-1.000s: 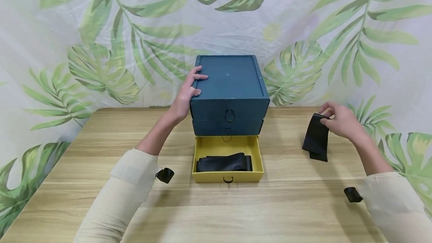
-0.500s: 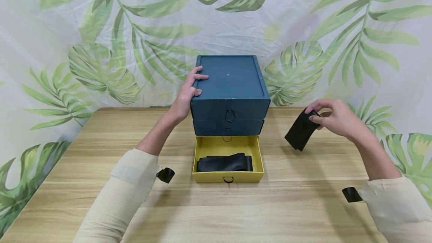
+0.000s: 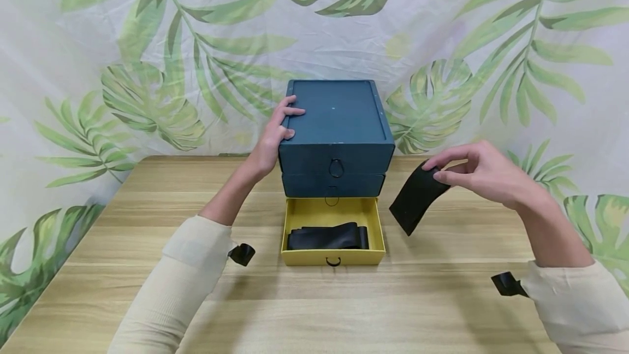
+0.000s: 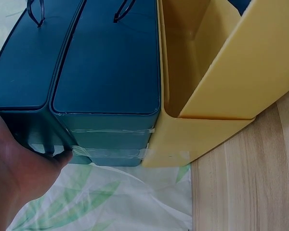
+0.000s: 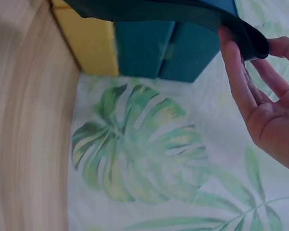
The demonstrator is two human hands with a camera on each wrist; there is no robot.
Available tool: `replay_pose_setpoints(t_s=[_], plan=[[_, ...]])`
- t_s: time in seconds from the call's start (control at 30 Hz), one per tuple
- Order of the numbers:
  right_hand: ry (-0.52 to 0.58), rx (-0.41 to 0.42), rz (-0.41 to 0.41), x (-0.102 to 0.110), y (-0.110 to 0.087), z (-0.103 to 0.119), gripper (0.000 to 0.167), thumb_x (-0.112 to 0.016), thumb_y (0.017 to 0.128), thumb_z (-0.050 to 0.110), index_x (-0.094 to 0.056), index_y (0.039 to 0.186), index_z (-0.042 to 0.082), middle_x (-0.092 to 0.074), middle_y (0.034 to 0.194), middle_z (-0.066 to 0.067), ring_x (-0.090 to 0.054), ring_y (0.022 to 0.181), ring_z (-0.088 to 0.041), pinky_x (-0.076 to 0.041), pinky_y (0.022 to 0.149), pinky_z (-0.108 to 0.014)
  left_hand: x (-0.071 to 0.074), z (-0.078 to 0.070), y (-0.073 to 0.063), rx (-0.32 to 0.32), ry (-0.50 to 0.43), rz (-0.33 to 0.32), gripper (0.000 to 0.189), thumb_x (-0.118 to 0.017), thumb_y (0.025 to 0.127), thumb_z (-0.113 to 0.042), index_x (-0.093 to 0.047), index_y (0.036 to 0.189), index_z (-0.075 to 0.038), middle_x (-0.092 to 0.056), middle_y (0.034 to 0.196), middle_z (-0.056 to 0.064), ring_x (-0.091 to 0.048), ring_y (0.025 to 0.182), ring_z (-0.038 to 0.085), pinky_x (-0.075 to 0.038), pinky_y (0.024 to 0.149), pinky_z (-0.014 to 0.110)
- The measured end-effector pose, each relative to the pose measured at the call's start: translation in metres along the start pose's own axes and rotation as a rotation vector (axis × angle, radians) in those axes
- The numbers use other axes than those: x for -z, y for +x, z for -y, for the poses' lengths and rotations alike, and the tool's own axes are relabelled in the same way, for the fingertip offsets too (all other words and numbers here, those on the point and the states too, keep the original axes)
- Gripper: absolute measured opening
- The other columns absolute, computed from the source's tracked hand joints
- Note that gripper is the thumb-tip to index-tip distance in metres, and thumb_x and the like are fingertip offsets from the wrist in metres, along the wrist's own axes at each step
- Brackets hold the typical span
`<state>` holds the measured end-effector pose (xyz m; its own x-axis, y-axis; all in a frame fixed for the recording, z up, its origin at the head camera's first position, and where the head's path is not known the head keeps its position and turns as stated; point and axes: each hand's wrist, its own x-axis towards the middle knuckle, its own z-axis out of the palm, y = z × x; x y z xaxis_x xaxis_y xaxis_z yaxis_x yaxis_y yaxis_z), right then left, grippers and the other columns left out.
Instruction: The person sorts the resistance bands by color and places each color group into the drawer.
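Observation:
My right hand pinches the top end of a folded black strip, soft and smooth like ribbon or thin rubber. The strip hangs slanting above the table, right of the pulled-out yellow drawer. In the right wrist view it loops over between the thumb and fingers. Another folded black strip lies inside the drawer. My left hand rests on the upper left edge of the blue drawer box, fingers spread over its top. The left wrist view shows the thumb along the box's side.
Two blue drawers with black loop pulls sit closed above the yellow one. The box stands at the back of a wooden table, against a leaf-print cloth. Small black pieces stick out from both sleeve cuffs.
My right hand has carried the folded black strip leftward, toward the yellow drawer, and the strip has swung to a slant. The left hand and the drawers stay as they were.

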<state>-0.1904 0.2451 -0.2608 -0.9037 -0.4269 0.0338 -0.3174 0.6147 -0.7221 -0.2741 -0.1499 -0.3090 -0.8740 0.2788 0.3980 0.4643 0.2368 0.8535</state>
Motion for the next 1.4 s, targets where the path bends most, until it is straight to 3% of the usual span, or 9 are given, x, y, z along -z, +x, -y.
replay_pose_setpoints(t_s=[0.17,0.33,0.47,0.53,0.7,0.77,0.83,1.17,1.4], plan=[[0.07,0.073,0.016,-0.007,0.0,0.016,0.023,-0.074,0.096,0.006,-0.077,0.119,0.006,-0.07,0.129,-0.015,-0.072,0.078,-0.014,-0.048,0.064,-0.027,0.0,0.0,0.0,0.004,0.002,0.004,0.06,-0.036,0.086,-0.012,-0.049,0.141,0.007,-0.019,0.17,0.011,-0.007,0.159,0.026,-0.017,0.123,0.055],[0.122,0.126,0.054,-0.019,0.007,0.035,0.021,-0.075,0.095,0.007,-0.078,0.116,0.008,-0.073,0.12,-0.013,-0.055,0.057,-0.012,-0.04,0.052,-0.031,0.0,0.001,0.0,0.003,-0.002,0.009,0.06,-0.036,0.087,-0.012,-0.049,0.142,0.007,-0.019,0.17,0.01,-0.007,0.159,0.026,-0.016,0.123,0.055],[0.17,0.188,0.094,-0.033,0.018,0.048,0.021,-0.075,0.094,0.004,-0.077,0.115,0.005,-0.074,0.115,-0.013,-0.059,0.06,-0.013,-0.043,0.055,-0.03,0.0,0.002,-0.001,0.007,0.0,0.007,0.06,-0.036,0.087,-0.013,-0.049,0.142,0.006,-0.019,0.17,0.01,-0.007,0.159,0.027,-0.016,0.123,0.056],[0.192,0.218,0.103,-0.041,0.023,0.054,0.021,-0.075,0.093,0.001,-0.077,0.114,0.002,-0.074,0.112,-0.015,-0.051,0.054,-0.011,-0.038,0.052,-0.03,0.0,0.002,-0.001,0.007,0.0,0.008,0.061,-0.036,0.086,-0.013,-0.049,0.142,0.006,-0.019,0.17,0.01,-0.007,0.159,0.027,-0.015,0.123,0.056],[0.224,0.26,0.096,-0.062,0.034,0.068,0.022,-0.075,0.091,-0.004,-0.076,0.113,-0.003,-0.073,0.116,-0.017,-0.069,0.066,-0.012,-0.052,0.061,-0.022,0.0,0.002,-0.001,0.005,-0.004,0.008,0.061,-0.036,0.086,-0.014,-0.049,0.142,0.006,-0.019,0.17,0.01,-0.008,0.159,0.028,-0.015,0.124,0.056],[0.228,0.26,0.09,-0.072,0.038,0.072,0.023,-0.075,0.09,-0.005,-0.076,0.113,-0.003,-0.072,0.118,-0.018,-0.077,0.087,-0.02,-0.06,0.076,-0.027,0.0,0.001,-0.001,0.004,-0.007,0.009,0.061,-0.036,0.086,-0.014,-0.049,0.142,0.006,-0.019,0.17,0.01,-0.008,0.159,0.028,-0.015,0.124,0.057],[0.226,0.261,0.081,-0.082,0.042,0.077,0.023,-0.076,0.09,-0.004,-0.076,0.113,-0.004,-0.072,0.119,-0.018,-0.077,0.097,-0.025,-0.061,0.084,-0.033,0.0,0.0,-0.001,0.002,-0.007,0.009,0.06,-0.036,0.086,-0.014,-0.049,0.142,0.006,-0.019,0.17,0.01,-0.008,0.159,0.028,-0.015,0.124,0.057],[0.168,0.317,0.035,-0.128,0.056,0.095,0.022,-0.079,0.089,0.0,-0.078,0.111,-0.001,-0.074,0.113,-0.016,-0.078,0.093,-0.022,-0.061,0.081,-0.029,0.0,0.001,-0.001,-0.011,-0.005,0.006,0.06,-0.037,0.085,-0.013,-0.05,0.14,0.006,-0.02,0.17,0.011,-0.009,0.158,0.029,-0.014,0.124,0.056],[0.156,0.312,0.041,-0.148,0.06,0.093,0.022,-0.079,0.091,0.004,-0.078,0.112,-0.001,-0.077,0.107,-0.013,-0.077,0.088,-0.015,-0.061,0.08,-0.027,0.001,0.002,0.0,-0.018,0.006,0.007,0.06,-0.037,0.085,-0.015,-0.05,0.14,0.007,-0.02,0.17,0.012,-0.008,0.159,0.029,-0.015,0.124,0.057]])
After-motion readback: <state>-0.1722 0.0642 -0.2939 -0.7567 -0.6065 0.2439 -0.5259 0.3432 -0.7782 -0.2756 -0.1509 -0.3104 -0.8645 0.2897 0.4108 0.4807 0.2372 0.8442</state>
